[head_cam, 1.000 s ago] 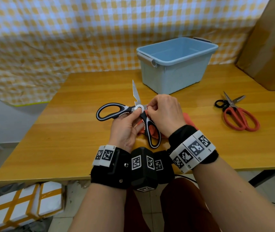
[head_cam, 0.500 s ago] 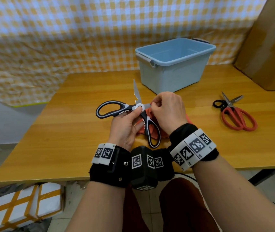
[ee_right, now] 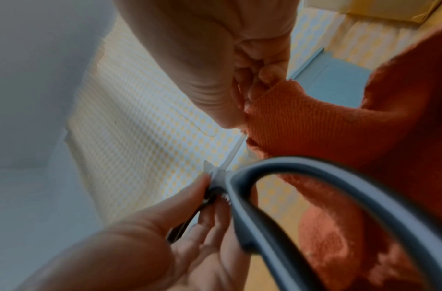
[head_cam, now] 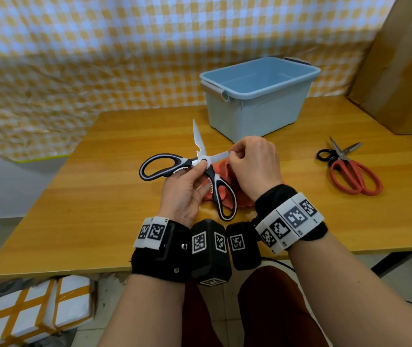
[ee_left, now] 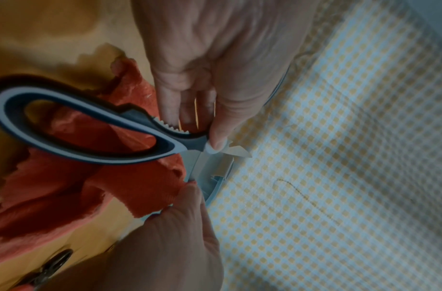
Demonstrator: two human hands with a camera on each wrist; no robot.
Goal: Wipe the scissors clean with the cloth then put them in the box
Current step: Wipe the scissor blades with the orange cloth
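Wiping is under way: the left hand [head_cam: 187, 194] pinches the opened black scissors [head_cam: 199, 169] at the pivot above the bench [head_cam: 99, 221], the right hand [head_cam: 255, 169] grips the orange cloth [head_cam: 221, 166] round one blade, while the blue box [head_cam: 257, 96] holds nothing and red scissors [head_cam: 350, 169] lie untouched.

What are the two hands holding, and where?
Left hand pinches the black scissors at the pivot; right hand pinches the orange cloth around one blade.
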